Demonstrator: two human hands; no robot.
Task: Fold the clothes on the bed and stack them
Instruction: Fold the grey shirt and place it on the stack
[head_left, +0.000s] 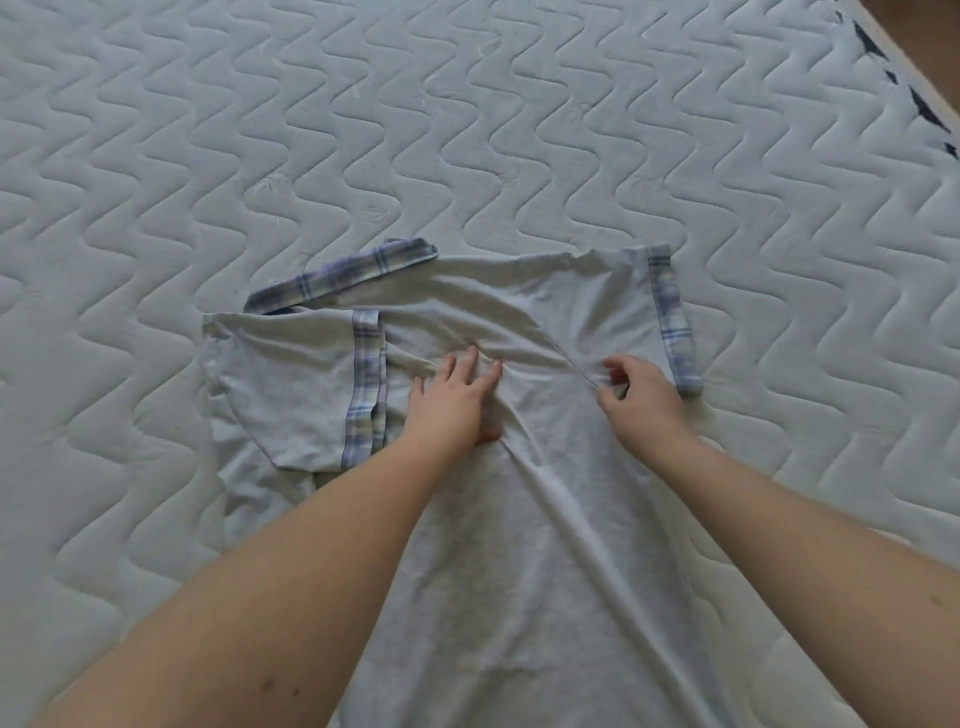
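- One pale grey cotton T-shirt with blue plaid collar and sleeve cuffs (519, 519) is spread on the white quilted mattress with the wavy stitching (467, 130), collar end pointing away from the person, hem running off the bottom of the view.
- The left hand (452, 397) lies flat on the chest area, fingers straight and spread, pressing the fabric down.
- The right hand (641, 389) has its fingers curled, pinching a ridge of the fabric just inside the right sleeve (670, 317).
- Progress, I'd say: early. The left sleeve (306, 395) is already folded in over the body, plaid cuff lying near the middle. The right sleeve still sticks out flat.
- Left to do, far as I can tell: right side in, then the length folded up, then stacking. No pile or other clothes in view.
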